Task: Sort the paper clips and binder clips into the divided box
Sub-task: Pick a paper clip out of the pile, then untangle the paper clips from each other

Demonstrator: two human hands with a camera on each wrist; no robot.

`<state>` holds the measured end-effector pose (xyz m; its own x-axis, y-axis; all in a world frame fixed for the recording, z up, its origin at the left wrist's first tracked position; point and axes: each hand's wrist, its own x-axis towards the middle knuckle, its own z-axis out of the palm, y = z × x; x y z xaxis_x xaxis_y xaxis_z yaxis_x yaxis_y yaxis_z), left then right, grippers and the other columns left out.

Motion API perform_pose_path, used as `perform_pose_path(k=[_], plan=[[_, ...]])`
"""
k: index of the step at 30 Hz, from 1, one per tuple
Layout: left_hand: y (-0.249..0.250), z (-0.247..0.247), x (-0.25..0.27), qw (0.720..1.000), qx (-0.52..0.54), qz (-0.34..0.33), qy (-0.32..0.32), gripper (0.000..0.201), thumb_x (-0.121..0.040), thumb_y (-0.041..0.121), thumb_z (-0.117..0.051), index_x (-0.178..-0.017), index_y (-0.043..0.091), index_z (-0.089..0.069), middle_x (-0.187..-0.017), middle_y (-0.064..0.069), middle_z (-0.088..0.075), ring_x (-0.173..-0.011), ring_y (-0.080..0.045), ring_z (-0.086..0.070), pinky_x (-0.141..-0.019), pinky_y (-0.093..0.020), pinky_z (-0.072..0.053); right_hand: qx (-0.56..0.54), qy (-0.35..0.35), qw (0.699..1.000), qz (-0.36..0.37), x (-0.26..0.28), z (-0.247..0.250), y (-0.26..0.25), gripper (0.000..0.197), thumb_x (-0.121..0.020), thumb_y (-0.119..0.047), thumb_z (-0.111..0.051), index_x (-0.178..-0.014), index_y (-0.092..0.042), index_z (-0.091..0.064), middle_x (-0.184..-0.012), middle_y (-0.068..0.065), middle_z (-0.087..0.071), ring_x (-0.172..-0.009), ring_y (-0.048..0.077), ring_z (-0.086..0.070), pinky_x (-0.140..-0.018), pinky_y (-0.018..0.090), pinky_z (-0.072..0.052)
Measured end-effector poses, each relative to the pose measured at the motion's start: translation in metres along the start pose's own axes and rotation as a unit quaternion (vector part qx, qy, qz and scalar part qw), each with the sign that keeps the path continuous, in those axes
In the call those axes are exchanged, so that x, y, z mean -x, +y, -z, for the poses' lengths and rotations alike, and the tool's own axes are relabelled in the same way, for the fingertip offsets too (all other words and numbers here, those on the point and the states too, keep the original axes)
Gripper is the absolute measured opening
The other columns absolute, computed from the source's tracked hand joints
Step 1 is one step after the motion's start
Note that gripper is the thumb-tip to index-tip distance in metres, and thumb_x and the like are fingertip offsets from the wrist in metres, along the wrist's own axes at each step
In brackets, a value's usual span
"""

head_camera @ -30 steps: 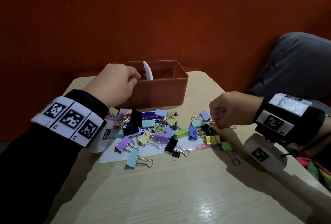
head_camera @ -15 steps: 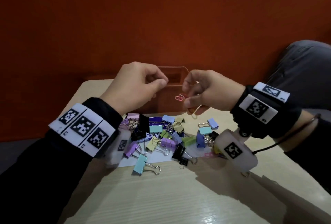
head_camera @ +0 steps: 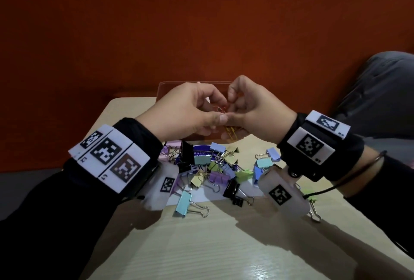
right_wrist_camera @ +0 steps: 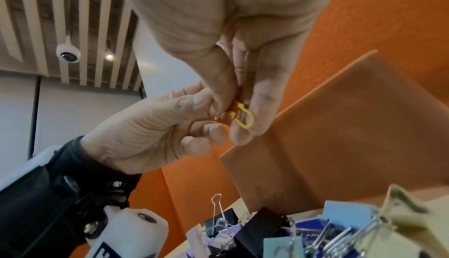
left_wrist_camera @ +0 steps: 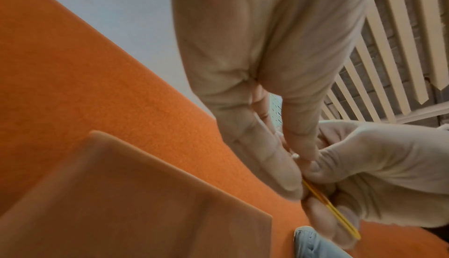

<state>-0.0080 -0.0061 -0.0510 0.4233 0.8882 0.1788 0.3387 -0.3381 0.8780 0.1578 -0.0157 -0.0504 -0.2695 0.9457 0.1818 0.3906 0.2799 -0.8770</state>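
Observation:
My two hands meet in the air just before the orange divided box (head_camera: 179, 83). Between them is a small bunch of paper clips (head_camera: 230, 133): a yellow one (right_wrist_camera: 244, 117) hangs low and a red one (head_camera: 220, 108) sits higher. My right hand (head_camera: 234, 111) pinches the yellow clip (left_wrist_camera: 332, 212) between thumb and fingers. My left hand (head_camera: 216, 119) pinches the same bunch from the left with thumb and forefinger. Whether the clips are hooked together is hidden by my fingers. Under my wrists lies the pile of coloured binder clips (head_camera: 215, 176).
The pile rests on a white sheet (head_camera: 201, 198) on a pale wooden table (head_camera: 224, 246). A teal binder clip (head_camera: 184, 203) lies nearest me. An orange wall (head_camera: 201, 22) stands close behind the box, and a grey-clad leg (head_camera: 380, 100) is at the right.
My right hand lifted paper clips off the pile's right side and carried them up and left. My left hand left the box's rim and came right to take hold of them.

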Motion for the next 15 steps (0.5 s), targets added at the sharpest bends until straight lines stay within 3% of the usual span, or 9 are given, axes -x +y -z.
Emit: perform_pose_path(k=[3,7,10,15], plan=[[0.002,0.000,0.001,0.999,0.032,-0.010,-0.011,0.020,-0.078,0.006,-0.075,-0.092,0.016,-0.065,-0.086,-0.024,-0.063,-0.078,-0.024,-0.068,-0.065,-0.026,-0.059,-0.096,0.007,0.995,-0.034,0.002,0.002,0.001,0.033,-0.083,0.006,-0.064,-0.094,-0.012,-0.038,-0.064,0.013,-0.060,-0.049,0.023,-0.065,-0.052,0.040,-0.056],[0.002,0.001,0.000,0.998,0.058,-0.015,-0.007,0.027,-0.071,0.003,-0.078,-0.094,0.010,-0.067,-0.076,-0.007,-0.064,-0.071,-0.013,-0.068,-0.067,-0.027,-0.059,-0.188,-0.005,0.979,-0.084,0.002,0.008,0.001,0.020,-0.072,0.000,-0.069,-0.078,-0.008,-0.051,-0.060,0.011,-0.060,-0.045,0.017,-0.061,-0.044,0.025,-0.053],[0.002,0.000,0.000,0.997,0.071,-0.021,-0.001,0.025,-0.068,0.006,-0.079,-0.091,0.009,-0.068,-0.071,-0.001,-0.066,-0.070,-0.012,-0.070,-0.068,-0.027,-0.060,-0.228,-0.017,0.967,-0.108,0.002,0.013,0.004,0.018,-0.061,-0.009,-0.071,-0.072,-0.007,-0.057,-0.064,0.011,-0.059,-0.043,0.012,-0.058,-0.043,0.017,-0.051],[0.002,0.000,0.000,0.996,0.063,-0.035,0.047,0.013,-0.074,0.004,-0.077,-0.082,0.007,-0.066,-0.069,-0.003,-0.067,-0.069,-0.012,-0.071,-0.063,-0.024,-0.059,-0.298,-0.027,0.945,-0.131,0.003,0.017,0.007,0.014,-0.068,0.000,-0.065,-0.082,0.001,-0.065,-0.062,0.012,-0.064,-0.050,0.014,-0.065,-0.049,0.018,-0.055]])
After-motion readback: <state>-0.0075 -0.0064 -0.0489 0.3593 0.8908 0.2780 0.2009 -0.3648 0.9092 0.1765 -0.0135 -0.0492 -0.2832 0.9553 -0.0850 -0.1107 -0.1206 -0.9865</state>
